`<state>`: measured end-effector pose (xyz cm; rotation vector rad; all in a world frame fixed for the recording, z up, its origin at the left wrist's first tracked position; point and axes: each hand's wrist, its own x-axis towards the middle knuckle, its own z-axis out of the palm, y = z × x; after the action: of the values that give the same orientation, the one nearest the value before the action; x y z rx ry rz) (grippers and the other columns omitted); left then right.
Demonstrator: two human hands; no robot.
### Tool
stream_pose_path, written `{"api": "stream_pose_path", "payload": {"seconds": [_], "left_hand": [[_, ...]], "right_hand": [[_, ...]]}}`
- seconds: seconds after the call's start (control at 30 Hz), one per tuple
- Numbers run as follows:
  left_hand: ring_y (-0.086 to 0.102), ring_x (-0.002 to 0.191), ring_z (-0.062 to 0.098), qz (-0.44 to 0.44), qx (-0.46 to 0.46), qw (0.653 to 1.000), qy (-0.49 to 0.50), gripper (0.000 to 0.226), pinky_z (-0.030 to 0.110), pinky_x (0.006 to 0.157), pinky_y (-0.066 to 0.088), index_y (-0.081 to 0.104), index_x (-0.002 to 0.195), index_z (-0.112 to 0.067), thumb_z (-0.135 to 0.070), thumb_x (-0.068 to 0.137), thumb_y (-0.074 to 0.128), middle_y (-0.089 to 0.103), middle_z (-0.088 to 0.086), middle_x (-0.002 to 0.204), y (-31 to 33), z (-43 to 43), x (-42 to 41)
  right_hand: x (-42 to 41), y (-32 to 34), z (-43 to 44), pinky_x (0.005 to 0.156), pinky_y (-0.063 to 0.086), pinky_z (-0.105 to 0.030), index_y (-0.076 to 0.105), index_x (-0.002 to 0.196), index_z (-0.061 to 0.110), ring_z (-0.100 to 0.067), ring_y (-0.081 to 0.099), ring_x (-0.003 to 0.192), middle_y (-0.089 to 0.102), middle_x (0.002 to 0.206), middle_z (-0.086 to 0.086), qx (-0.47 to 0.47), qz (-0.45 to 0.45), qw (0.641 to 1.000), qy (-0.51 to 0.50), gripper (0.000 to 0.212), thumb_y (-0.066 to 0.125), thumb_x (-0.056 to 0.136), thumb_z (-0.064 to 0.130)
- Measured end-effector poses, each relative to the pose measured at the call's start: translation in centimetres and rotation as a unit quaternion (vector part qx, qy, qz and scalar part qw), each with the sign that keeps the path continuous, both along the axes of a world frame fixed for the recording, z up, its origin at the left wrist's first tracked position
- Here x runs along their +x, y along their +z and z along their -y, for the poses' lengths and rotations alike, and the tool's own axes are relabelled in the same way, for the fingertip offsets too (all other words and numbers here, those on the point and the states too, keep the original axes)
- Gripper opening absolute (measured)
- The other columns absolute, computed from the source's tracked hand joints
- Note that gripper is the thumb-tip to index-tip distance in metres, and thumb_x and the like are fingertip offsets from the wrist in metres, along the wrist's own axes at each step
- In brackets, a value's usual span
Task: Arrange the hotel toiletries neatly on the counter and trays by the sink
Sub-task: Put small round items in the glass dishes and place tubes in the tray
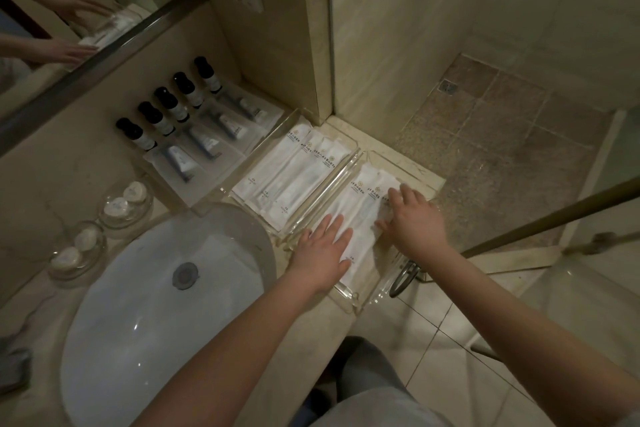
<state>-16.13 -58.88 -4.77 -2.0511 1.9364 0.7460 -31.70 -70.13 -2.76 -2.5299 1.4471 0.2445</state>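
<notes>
Both forearms reached in from six o'clock: left hand (323,246) and right hand (414,218) lay flat, fingers spread, gripping nothing, pressing white sachets (360,204) into the clear tray (349,295) at the counter's three-o'clock edge. Push unevenly and the overhanging tray could tip floorward.

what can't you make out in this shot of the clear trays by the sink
- Head view: print on the long white paper packets, too small and blurred.
- Packets under the left hand and right hand, covered by palms.
- Labels on the black-capped bottles, too small and dim.
</notes>
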Motion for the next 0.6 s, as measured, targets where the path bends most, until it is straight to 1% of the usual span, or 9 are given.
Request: {"api": "stream_pose_path", "payload": {"seconds": [0.07,0.17,0.23,0.3,0.37,0.43,0.5,0.57,0.6], "left_hand": [[-0.014,0.146,0.02,-0.001,-0.001,1.0,0.005,0.062,0.049,0.117,0.004,0.005,0.148,-0.025,-0.044,0.096,0.033,-0.012,-0.001,0.159,0.0,0.0,-0.1],[-0.014,0.146,0.019,-0.005,-0.002,1.0,0.013,0.062,0.049,0.117,0.004,0.005,0.148,-0.025,-0.044,0.096,0.032,-0.012,-0.002,0.159,0.1,0.0,-0.2],[-0.014,0.146,0.019,-0.006,0.001,1.0,0.018,0.062,0.049,0.117,0.004,0.004,0.148,-0.025,-0.044,0.096,0.033,-0.012,-0.002,0.159,0.2,0.1,-0.4],[-0.014,0.146,0.019,-0.013,0.007,1.0,0.026,0.063,0.049,0.117,0.004,0.004,0.149,-0.025,-0.043,0.096,0.033,-0.012,-0.002,0.159,0.4,0.3,-0.6],[-0.012,0.146,0.019,-0.034,0.002,0.999,0.038,0.063,0.047,0.117,0.004,0.005,0.149,-0.025,-0.042,0.096,0.034,-0.01,-0.001,0.159,0.9,0.2,-0.5],[-0.007,0.147,0.02,-0.068,-0.03,0.995,0.064,0.061,0.046,0.118,0.005,0.011,0.148,-0.024,-0.039,0.096,0.037,-0.004,0.0,0.16,1.5,-0.3,0.2],[0.003,0.147,0.022,-0.096,-0.094,0.986,0.094,0.056,0.045,0.119,0.012,0.023,0.146,-0.02,-0.035,0.096,0.041,0.008,0.003,0.159,2.6,-1.4,1.4],[0.014,0.146,0.024,-0.11,-0.16,0.973,0.123,0.05,0.044,0.117,0.021,0.036,0.141,-0.014,-0.028,0.094,0.046,0.022,0.007,0.156,3.8,-3.1,3.1],[0.017,0.145,0.024,-0.105,-0.183,0.967,0.141,0.048,0.043,0.116,0.024,0.04,0.139,-0.013,-0.027,0.093,0.047,0.027,0.008,0.154,4.4,-4.2,4.0]], "right_hand": [[0.4,-0.4,-0.4,0.095,0.043,-0.039,0.037,0.133,0.009,-0.026,0.048,0.121,0.046,0.133,-0.008,0.011,0.0,1.0,-0.002,0.063,0.052,0.087,0.05],[1.1,-0.6,-0.3,0.085,0.045,-0.035,0.042,0.125,0.007,-0.024,0.053,0.109,0.05,0.122,-0.008,0.026,0.04,0.999,-0.009,0.056,0.057,0.086,0.045],[1.4,-0.6,-0.3,0.084,0.046,-0.035,0.043,0.125,0.007,-0.024,0.054,0.108,0.051,0.123,-0.008,0.028,0.051,0.998,-0.008,0.056,0.057,0.086,0.044],[1.4,-0.6,-0.4,0.083,0.048,-0.037,0.043,0.125,0.008,-0.024,0.054,0.109,0.052,0.124,-0.007,0.008,0.034,0.999,-0.002,0.056,0.055,0.086,0.047],[1.3,-0.4,-0.6,0.088,0.047,-0.04,0.043,0.128,0.01,-0.026,0.051,0.115,0.051,0.128,-0.007,-0.013,0.018,1.0,-0.008,0.058,0.052,0.087,0.05],[1.5,0.3,-0.8,0.093,0.044,-0.044,0.041,0.131,0.01,-0.029,0.045,0.123,0.049,0.133,-0.009,-0.034,0.02,0.999,-0.016,0.057,0.048,0.09,0.049],[2.3,1.3,-1.4,0.093,0.043,-0.044,0.042,0.133,0.01,-0.032,0.042,0.127,0.048,0.136,-0.011,-0.051,0.045,0.998,-0.005,0.054,0.045,0.092,0.045],[3.7,2.4,-2.4,0.091,0.044,-0.044,0.046,0.132,0.008,-0.035,0.045,0.124,0.052,0.134,-0.014,-0.059,0.097,0.993,0.027,0.052,0.049,0.092,0.041],[4.6,2.9,-3.2,0.091,0.044,-0.045,0.048,0.13,0.007,-0.036,0.047,0.123,0.054,0.132,-0.016,-0.057,0.127,0.989,0.05,0.051,0.053,0.09,0.038]]}}
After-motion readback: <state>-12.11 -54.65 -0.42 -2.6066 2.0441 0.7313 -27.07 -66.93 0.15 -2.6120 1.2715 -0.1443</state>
